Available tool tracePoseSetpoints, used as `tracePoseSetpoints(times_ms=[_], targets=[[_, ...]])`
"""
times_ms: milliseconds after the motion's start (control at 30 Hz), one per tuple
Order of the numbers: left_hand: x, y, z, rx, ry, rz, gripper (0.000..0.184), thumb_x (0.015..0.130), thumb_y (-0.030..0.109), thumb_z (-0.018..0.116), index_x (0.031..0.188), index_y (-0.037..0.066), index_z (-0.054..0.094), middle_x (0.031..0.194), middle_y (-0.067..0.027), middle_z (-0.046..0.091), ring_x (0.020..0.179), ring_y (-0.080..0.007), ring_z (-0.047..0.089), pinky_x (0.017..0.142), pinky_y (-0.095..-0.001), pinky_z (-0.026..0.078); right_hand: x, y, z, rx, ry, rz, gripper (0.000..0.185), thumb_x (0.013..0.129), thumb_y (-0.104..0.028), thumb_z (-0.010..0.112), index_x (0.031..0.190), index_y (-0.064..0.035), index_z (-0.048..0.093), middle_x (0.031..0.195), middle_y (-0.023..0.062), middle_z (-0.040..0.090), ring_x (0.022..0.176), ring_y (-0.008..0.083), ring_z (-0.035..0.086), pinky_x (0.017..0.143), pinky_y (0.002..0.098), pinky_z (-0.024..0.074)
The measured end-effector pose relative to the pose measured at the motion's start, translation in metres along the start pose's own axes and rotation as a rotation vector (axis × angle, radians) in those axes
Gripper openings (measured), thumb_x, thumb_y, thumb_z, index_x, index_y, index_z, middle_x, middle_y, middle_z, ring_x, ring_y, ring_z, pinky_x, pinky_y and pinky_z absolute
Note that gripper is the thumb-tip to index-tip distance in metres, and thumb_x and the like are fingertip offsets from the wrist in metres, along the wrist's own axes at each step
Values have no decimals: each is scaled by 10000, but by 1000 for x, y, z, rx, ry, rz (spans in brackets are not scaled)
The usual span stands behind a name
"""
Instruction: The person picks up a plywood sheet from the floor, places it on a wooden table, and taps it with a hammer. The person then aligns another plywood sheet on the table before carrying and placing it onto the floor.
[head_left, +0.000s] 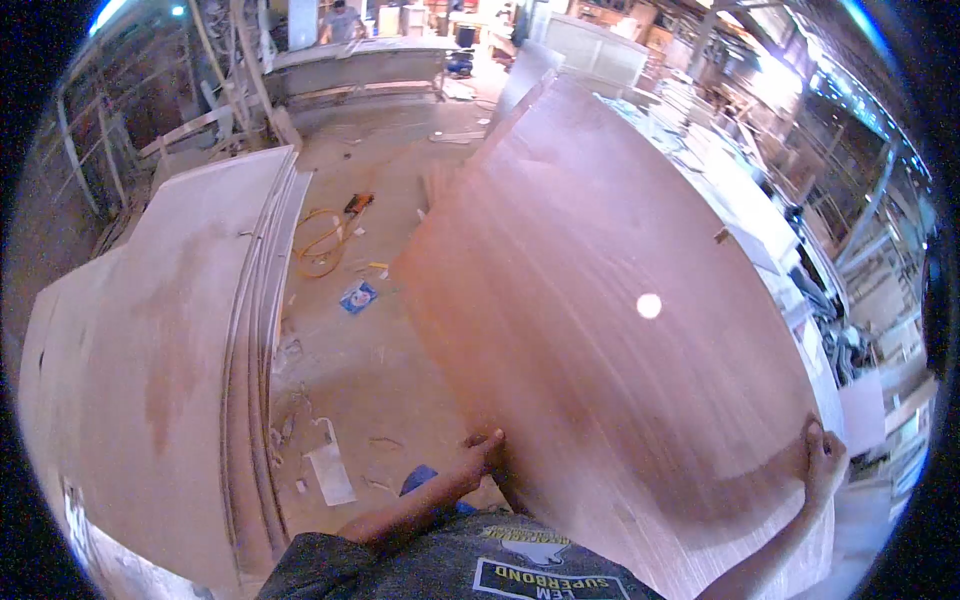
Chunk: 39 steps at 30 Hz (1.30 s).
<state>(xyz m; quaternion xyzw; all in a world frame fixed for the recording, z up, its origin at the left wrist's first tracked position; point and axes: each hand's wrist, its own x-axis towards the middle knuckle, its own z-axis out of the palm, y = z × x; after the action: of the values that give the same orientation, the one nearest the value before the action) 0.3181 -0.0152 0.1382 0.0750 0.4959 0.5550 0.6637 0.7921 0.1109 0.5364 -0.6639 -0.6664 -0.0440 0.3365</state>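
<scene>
A large reddish-brown plywood sheet (590, 270) slants across the middle and right of the view, its near end close to my body. My left hand (485, 452) is closed on its left edge near the bottom, thumb on the upper face. At the lower right corner, my right hand (825, 458) grips the opposite edge, fingers partly hidden. A bright round spot shows on the sheet's face. Left of me lies a stack of plywood sheets (150, 330), its several layers visible along the side facing the held sheet.
On the dusty floor (385, 350) lie a yellow hose (318, 245), an orange-black tool (358, 204), a blue packet (357, 297) and a white paper piece (331, 474). A person (342, 22) is at a far bench (360, 70). Cluttered boards (730, 185) line the right.
</scene>
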Motion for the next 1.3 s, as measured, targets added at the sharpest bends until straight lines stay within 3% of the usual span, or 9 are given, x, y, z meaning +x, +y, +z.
tracePoseSetpoints(times_ms=[133, 300, 400, 500, 833, 933, 1000, 1133, 1300], targets=[[87, 34, -34, -65, 153, 64, 536, 891, 415, 683, 1242, 24, 578, 1110, -89, 666, 967, -254, 635, 771, -363, 515, 107, -59, 124, 17, -145, -47, 487, 874, -395, 704, 653, 20, 574, 584, 2, 477, 584, 106, 403, 508, 322, 315], [140, 201, -42, 298, 449, -4, 521, 863, 455, 702, 1140, 17, 654, 1017, -83, 693, 867, -212, 636, 667, -354, 499, 197, -156, 257, 51, -171, 52, 596, 840, -519, 706, 590, 3, 562, 550, -6, 428, 537, 105, 382, 484, 325, 299], [222, 258, -75, 49, 114, 306, 555, 845, 463, 720, 1152, 6, 650, 1041, -89, 688, 899, -224, 627, 743, -346, 505, 246, -188, 307, 185, -137, -71, 573, 861, -514, 689, 661, 21, 638, 562, -5, 480, 530, 98, 393, 477, 308, 311], [315, 302, -94, 3, 134, 353, 601, 830, 457, 739, 1192, -7, 616, 1080, -98, 679, 988, -235, 617, 847, -346, 495, 286, -222, 331, 224, -122, -17, 538, 868, -510, 684, 789, 21, 689, 632, 5, 553, 565, 94, 417, 510, 289, 340], [467, 583, -67, 196, 152, 146, 828, 771, 423, 803, 1362, -22, 432, 1359, -155, 523, 1244, -275, 505, 1042, -397, 410, 414, -316, 497, 347, -4, 102, 576, 901, -497, 636, 1068, 52, 697, 842, 86, 686, 692, 137, 547, 619, 294, 432], [588, 591, -86, 194, 188, 207, 848, 769, 432, 801, 1377, -13, 414, 1377, -158, 506, 1259, -283, 492, 1048, -406, 410, 463, -364, 570, 315, 34, 135, 722, 867, -639, 587, 904, 70, 719, 798, 147, 693, 709, 194, 585, 639, 347, 454], [637, 615, -86, 287, 299, 116, 864, 760, 456, 799, 1380, -8, 416, 1374, -155, 512, 1250, -290, 500, 1048, -413, 414, 534, -287, 609, 22, -91, 4, 565, 937, -469, 584, 1119, 57, 680, 859, 121, 701, 702, 204, 577, 622, 344, 460], [735, 610, -142, 57, 56, -51, 857, 761, 505, 777, 1366, 4, 435, 1342, -143, 533, 1246, -276, 494, 1011, -416, 418, 597, -360, 704, -175, -196, 65, 736, 866, -658, 560, 853, 64, 700, 748, 197, 669, 664, 226, 570, 657, 410, 452], [786, 614, -246, -56, -170, -445, 589, 862, 502, 680, 1234, 62, 560, 1201, -41, 626, 1122, -226, 537, 911, -429, 430, 604, -442, 836, -377, -187, 112, 629, 830, -599, 647, 795, 27, 690, 685, 174, 642, 641, 213, 572, 651, 404, 453]])
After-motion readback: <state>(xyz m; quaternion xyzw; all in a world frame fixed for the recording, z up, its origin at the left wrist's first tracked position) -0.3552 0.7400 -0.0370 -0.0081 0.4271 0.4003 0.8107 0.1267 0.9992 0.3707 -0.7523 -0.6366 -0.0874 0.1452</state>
